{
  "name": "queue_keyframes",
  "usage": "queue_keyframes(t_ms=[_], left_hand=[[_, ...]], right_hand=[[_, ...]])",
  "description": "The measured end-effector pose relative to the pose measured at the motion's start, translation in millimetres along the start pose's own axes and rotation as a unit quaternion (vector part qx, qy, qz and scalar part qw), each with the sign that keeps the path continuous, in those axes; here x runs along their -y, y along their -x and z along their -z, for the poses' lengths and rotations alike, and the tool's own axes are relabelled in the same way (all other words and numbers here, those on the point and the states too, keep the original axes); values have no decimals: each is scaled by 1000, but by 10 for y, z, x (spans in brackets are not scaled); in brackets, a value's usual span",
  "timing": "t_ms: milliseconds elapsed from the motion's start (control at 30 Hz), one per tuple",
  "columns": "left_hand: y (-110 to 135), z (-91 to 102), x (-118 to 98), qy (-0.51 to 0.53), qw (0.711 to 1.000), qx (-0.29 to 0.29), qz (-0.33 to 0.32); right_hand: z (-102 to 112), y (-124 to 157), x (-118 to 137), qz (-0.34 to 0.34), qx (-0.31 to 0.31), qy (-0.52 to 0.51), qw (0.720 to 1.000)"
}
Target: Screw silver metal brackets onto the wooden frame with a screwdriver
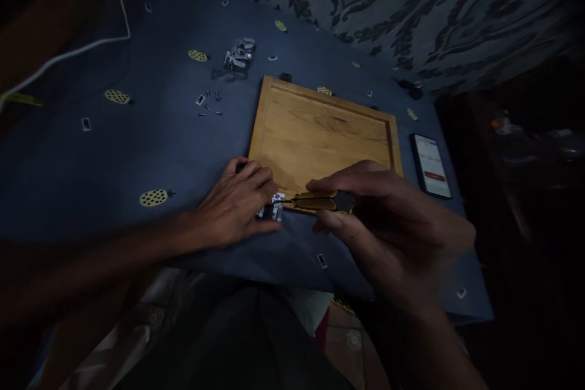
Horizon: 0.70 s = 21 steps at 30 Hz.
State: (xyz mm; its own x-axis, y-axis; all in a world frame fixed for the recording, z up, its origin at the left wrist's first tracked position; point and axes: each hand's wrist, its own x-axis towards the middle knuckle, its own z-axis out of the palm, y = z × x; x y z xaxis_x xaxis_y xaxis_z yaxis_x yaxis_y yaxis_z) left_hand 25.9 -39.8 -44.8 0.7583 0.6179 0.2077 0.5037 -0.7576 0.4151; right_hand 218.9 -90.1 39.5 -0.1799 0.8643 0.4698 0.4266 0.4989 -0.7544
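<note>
A wooden panel [329, 134] with a raised frame lies on the dark blue tabletop. At its near left corner sits a small metal hinge [276, 212]. My left hand [240, 204] grips the hinge against the panel, fingers curled on the panel's edge and thumb on the near side. Between the thumb and fingers of my right hand [388, 225] is a yellow and black screwdriver [320, 201], held almost level. Its tip meets the hinge; whether it sits in a screw head is too small to tell.
Several loose screws [210, 105] lie left of the panel, with a pile of metal hinges [240, 56] behind them. A phone [431, 166] with a lit screen is at the right. A white cable [91, 44] crosses the left side. The patterned wall [347, 0] borders the table's far edge.
</note>
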Motion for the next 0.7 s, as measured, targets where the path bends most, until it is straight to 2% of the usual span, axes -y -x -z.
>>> queue_keyframes(t_ms=[67,167,233,333,433,533,700], left_hand=[[-5,1,-3,2,1000,0,0],[-6,-10,-4,3,1000,-8,2],[-2,-19,0,1,1000,-13,0],[10,-25,7,4,1000,-18,-5],[15,-19,9,14,1000,-19,-9],[7,-11,2,16,1000,-13,-3],[0,-18,-2,2,1000,-14,-6]], right_hand=[[-23,-27,-15,10,-32,-10,999],[-35,-29,-15,-13,-67,-43,997],[-9,-3,-3,-30,-58,-50,997],[64,38,9,-47,-8,-27,998],[106,35,-10,-24,16,4,1000],[73,-9,-44,21,-10,10,1000],[-7,16,-77,43,-30,-4,999]])
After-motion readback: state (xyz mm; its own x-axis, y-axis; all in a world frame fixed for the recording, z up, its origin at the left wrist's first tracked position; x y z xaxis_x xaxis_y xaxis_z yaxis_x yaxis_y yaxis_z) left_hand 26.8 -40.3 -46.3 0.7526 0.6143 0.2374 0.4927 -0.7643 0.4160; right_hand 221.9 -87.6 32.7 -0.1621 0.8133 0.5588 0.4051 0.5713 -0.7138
